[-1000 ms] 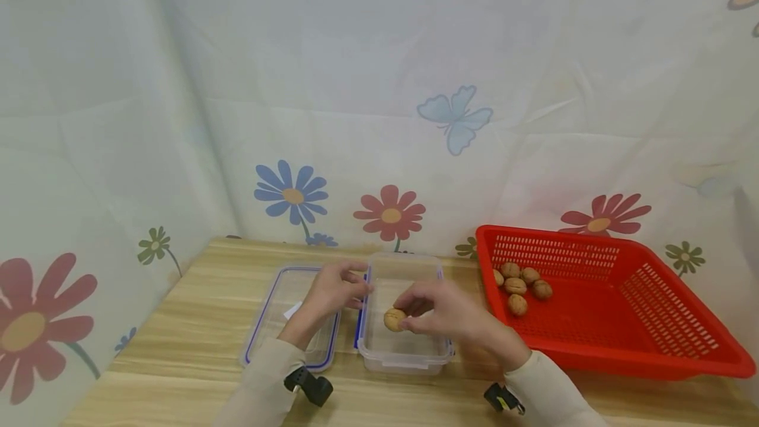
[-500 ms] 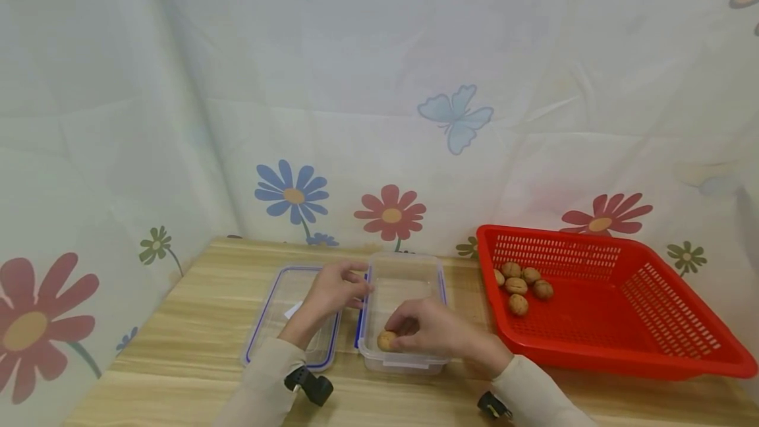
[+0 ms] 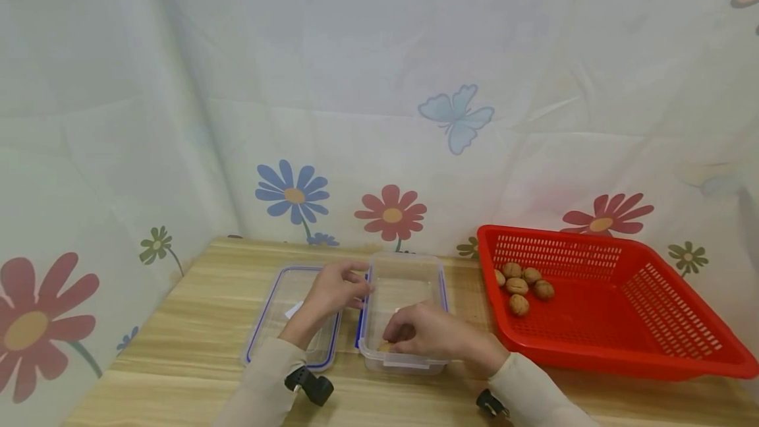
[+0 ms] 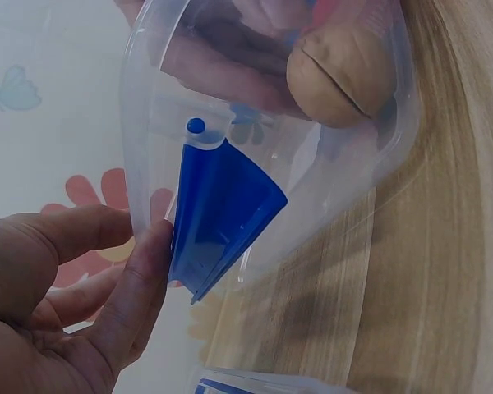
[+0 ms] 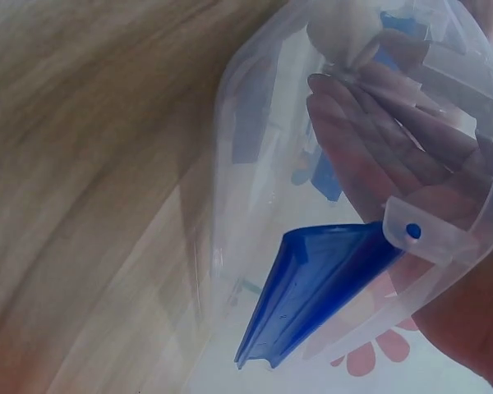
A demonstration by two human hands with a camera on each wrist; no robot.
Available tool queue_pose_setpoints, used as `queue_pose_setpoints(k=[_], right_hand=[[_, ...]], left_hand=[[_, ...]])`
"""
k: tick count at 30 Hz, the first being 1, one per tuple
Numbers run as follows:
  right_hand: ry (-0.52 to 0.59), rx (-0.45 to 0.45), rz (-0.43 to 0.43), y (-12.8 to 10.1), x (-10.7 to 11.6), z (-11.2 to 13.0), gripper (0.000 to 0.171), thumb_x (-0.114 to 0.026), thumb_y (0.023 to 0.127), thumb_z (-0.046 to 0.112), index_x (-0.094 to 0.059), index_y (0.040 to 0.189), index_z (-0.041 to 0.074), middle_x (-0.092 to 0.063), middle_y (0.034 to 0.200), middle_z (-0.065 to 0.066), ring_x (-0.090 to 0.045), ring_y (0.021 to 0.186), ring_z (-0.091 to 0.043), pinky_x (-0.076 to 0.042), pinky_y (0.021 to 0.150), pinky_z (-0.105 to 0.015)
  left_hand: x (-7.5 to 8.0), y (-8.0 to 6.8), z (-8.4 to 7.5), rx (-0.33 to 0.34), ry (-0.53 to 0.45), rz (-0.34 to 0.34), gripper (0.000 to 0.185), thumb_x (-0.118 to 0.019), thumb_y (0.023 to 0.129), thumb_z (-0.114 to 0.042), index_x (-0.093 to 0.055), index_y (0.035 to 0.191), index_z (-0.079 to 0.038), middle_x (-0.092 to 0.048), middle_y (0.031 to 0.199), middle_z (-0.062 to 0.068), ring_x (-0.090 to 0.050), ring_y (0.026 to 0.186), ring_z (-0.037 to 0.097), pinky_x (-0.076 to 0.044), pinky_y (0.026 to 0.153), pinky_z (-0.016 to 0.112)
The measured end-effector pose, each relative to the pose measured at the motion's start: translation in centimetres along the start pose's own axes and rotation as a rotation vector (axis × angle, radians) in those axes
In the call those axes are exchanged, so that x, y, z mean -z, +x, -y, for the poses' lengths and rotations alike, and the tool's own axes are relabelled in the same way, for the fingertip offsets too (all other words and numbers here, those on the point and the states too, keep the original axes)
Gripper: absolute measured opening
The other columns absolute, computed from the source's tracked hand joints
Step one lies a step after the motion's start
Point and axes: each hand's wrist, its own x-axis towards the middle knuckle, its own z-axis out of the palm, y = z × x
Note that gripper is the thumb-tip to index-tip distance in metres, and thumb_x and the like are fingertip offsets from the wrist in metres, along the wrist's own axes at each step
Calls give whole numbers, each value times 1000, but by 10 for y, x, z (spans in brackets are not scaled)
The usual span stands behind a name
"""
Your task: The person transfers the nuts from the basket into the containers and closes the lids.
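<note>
1. At the left rim of the clear box (image 3: pixel 405 288), the left hand (image 3: pixel 335 290) reaches in from the near side, its forearm slanting forward across the lid (image 3: pixel 274 321).
2. Its fingers are bent, and the gap between thumb and fingertips is narrow there; they pinch the rim lightly beside a blue clip (image 4: pixel 222 217) that hangs down the box's outer wall.
3. Over the near end of the box, the right hand (image 3: pixel 423 331) dips inside, palm down, its forearm coming from the box's near right.
4. Its fingers are curved and nearly closed, with thumb and fingertips about a walnut (image 4: pixel 345 74).
5. That walnut is inside the box, low at the near end; the head view shows only a sliver of it under the hand.
6. Left of the box, the lid lies flat on the bench (image 3: pixel 172 341).
7. Right of the box stands a red basket (image 3: pixel 605 331), six nuts (image 3: pixel 517 286) visible at the end nearest the box.
8. Behind the box hangs a flowered cloth (image 3: pixel 356 51).
</note>
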Motion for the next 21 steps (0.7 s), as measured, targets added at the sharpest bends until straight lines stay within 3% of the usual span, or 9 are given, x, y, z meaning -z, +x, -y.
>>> queue_pose_setpoints(k=[8,12,21], right_hand=[[59,-23,-37,-3,4,-1,17,-82,94,7,-78,110,2,-77,105,-7,-68,89,-4,-61,86,-22],[42,11,-87,-6,8,-4,17,-80,95,4,-77,112,1,-77,107,-11,-69,94,-6,-62,89,-26],[80,81,-73,-11,17,-4,19,-80,97,9,-78,116,10,-76,110,2,-71,98,-6,-61,93,-25]], left_hand=[[0,1,1,-8,-9,0,46,-76,92,4,-65,137,7,-73,97,17,-76,78,27,-68,68,38],[0,2,2,-14,-29,4,46,-74,92,7,-64,137,10,-74,95,16,-77,82,32,-68,68,39],[1,3,2,-16,-13,4,47,-74,93,6,-63,138,9,-73,95,16,-76,78,27,-68,68,39]])
